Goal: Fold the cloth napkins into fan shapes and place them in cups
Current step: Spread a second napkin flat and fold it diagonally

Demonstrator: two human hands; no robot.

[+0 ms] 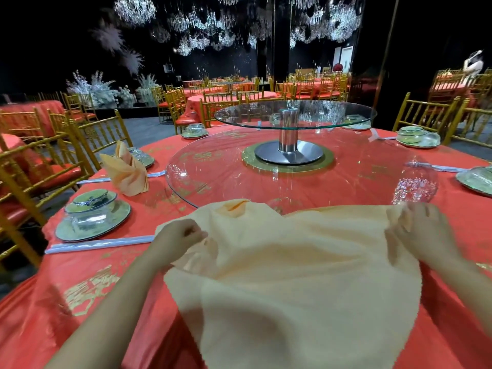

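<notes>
Both my hands pinch the upper edge of a pale peach napkin (292, 275). My left hand (178, 237) is curled into a loose fist, fingers closed on the napkin's left corner, forearm reaching in from the lower left. My right hand (423, 230) grips the right corner with fingers bent over the cloth; it is blurred, so the exact finger placement is unclear. Between my hands the napkin hangs unfolded, its surface rippled with soft creases, its lower part draped over the near edge of the table (80, 302), which wears a red cloth with gold print.

To my left, a place setting (93, 211) shows a bowl stacked on plates, with wrapped chopsticks (98, 245) lying just before it. Farther left, a folded napkin (126, 171) of the same colour stands upright beside another setting; whether it sits in a cup I cannot tell. Beyond my hands lies a large glass turntable (300, 177), and above it a smaller glass tier (295, 114) on a metal post. Gold chairs (53, 150) ring the table.
</notes>
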